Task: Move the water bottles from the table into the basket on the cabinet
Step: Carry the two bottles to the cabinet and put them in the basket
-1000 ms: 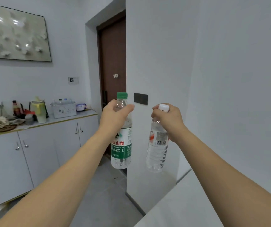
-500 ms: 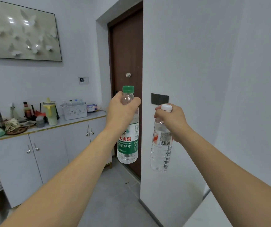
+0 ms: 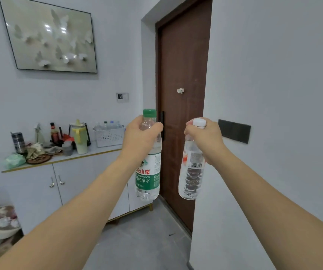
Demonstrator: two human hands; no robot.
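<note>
My left hand (image 3: 140, 137) grips the neck of a clear water bottle with a green cap and green label (image 3: 148, 178), which hangs upright in the air. My right hand (image 3: 207, 139) holds a second clear bottle with a white cap (image 3: 190, 180) by its neck, also upright, just right of the first. The white perforated basket (image 3: 109, 136) stands on the white cabinet (image 3: 39, 188) at the left, beyond my left hand, and several bottles stick up inside it.
On the cabinet top left of the basket stand a yellow jug (image 3: 79, 138), a sauce bottle, a dark can (image 3: 18, 142) and cloths. A brown door (image 3: 182, 106) is straight ahead. A white wall with a black switch panel (image 3: 234, 131) fills the right. A bowl (image 3: 0, 223) sits low left.
The view has swung toward the cabinet and door; the basket and cabinet look larger and nearer. Both hands keep their hold on the bottles. The table edge at the lower right has left the view.
</note>
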